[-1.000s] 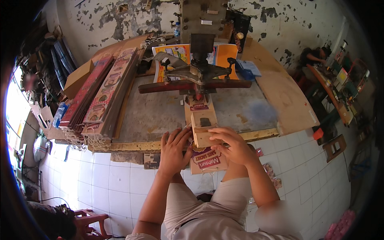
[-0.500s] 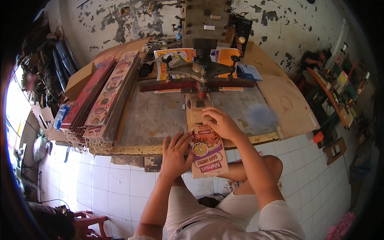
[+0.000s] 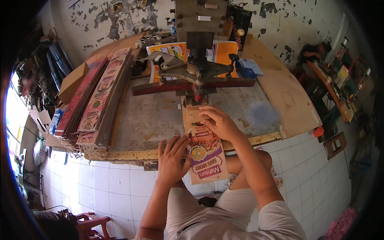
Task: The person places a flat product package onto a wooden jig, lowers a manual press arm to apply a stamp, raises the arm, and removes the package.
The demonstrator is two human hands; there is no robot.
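Note:
A long printed cardboard strip (image 3: 206, 160), with a food picture and purple bands, lies under the press and juts over the table's near edge toward me. My left hand (image 3: 174, 158) rests along the strip's left edge, fingers spread and thumb toward its face. At the strip's far part, my right hand (image 3: 218, 123) bends its fingers over the right end of a small tan block (image 3: 195, 115); the thumb is partly hidden. Just beyond that block stands the machine press (image 3: 196, 76), its dark arms and red bar above the grey worktop (image 3: 156, 116).
On the left lie stacks of printed strips (image 3: 105, 92) with strings at their near ends, beside a cardboard box (image 3: 74, 82). Colourful printed sheets (image 3: 226, 60) lie behind the press. A red stool (image 3: 94, 224) stands lower left. Another person (image 3: 316, 52) sits at the far right.
The whole view has shifted slightly. The strip's near end appears a little closer to me. Both hands keep nearly the same places on the strip and block.

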